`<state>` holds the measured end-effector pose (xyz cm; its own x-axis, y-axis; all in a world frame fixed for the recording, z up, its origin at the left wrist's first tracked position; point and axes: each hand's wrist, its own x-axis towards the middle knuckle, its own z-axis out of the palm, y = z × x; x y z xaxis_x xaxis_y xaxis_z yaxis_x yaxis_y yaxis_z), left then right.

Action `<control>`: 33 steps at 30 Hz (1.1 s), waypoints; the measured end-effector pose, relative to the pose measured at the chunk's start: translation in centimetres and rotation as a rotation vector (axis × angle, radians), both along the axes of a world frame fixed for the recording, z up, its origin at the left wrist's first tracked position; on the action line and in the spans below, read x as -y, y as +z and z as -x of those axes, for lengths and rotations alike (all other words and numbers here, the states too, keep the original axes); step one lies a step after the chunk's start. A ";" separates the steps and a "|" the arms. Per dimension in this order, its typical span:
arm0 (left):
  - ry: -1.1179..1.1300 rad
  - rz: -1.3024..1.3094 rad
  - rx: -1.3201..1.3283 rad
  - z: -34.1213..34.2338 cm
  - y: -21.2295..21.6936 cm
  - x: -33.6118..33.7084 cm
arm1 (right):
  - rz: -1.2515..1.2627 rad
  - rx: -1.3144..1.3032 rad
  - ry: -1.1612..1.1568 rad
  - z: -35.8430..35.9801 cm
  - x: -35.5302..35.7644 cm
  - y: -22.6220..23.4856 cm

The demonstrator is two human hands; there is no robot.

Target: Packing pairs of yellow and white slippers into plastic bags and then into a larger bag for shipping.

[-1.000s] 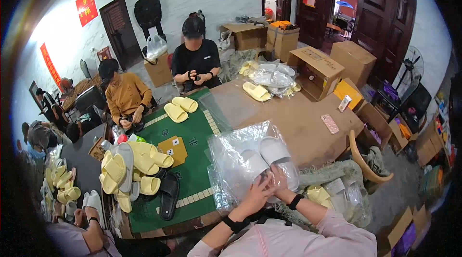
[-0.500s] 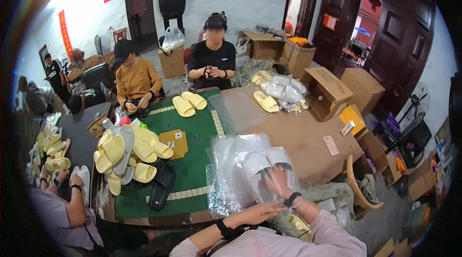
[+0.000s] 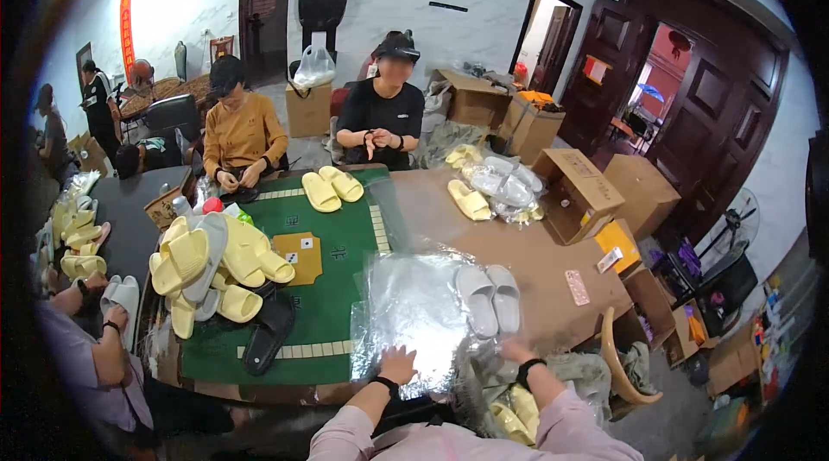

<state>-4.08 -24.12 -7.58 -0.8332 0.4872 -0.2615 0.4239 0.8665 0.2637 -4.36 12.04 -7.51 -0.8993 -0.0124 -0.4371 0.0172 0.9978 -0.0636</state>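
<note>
A pair of light grey slippers [image 3: 489,301] lies side by side on the table, toes toward me. Whether clear film covers them I cannot tell. To their left, a stack of clear plastic bags [image 3: 414,288] shines under the light. My left hand [image 3: 399,364] rests at the near edge of the bags, fingers spread, holding nothing. Just below the slippers' near ends is my right hand [image 3: 521,352], its fingers blurred. Beneath my right forearm, yellow slippers [image 3: 515,416] lie in clear plastic at the table edge.
A heap of yellow and grey slippers [image 3: 207,258] sits on the green mat [image 3: 332,297], beside a black slipper [image 3: 269,333]. A yellow pair [image 3: 332,188] stands farther back. Bagged slippers [image 3: 505,183], an open carton [image 3: 579,193] and a phone [image 3: 577,287] are at right. Co-workers sit opposite and at left.
My right hand has come off the grey slippers and back toward me. My left hand has moved left onto the bags. The slippers now lie straighter and slightly farther away.
</note>
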 end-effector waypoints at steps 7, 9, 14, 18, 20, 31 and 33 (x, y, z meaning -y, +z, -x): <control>-0.051 0.036 0.010 -1.3 -1.0 2.0 | 0.120 0.286 0.173 -3.4 9.0 6.7; -0.029 0.005 -0.018 -1.7 -1.8 2.9 | 0.273 0.169 0.190 -2.6 12.3 6.8; 0.015 -0.158 -0.110 -3.2 -1.4 3.3 | 0.514 -0.227 0.224 -0.4 18.7 3.7; 0.082 -0.140 -0.188 -4.7 -0.7 4.5 | 0.235 -0.061 0.140 -0.9 21.1 0.5; 0.116 -0.081 -0.222 -5.2 -1.0 5.8 | 0.236 -0.066 0.122 -1.9 22.1 0.0; 0.035 -0.158 -0.002 -5.2 -2.5 11.6 | 0.347 -0.757 0.257 -0.9 25.7 3.9; -0.001 -0.089 0.005 -5.3 -1.2 11.5 | 0.097 -0.989 0.243 0.9 25.9 6.8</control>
<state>1.18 -35.58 -8.80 -0.8312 0.5098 -0.2217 0.4234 0.8390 0.3418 -5.30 -13.83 -0.70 -0.8249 -0.2386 0.5124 -0.2890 0.9571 -0.0196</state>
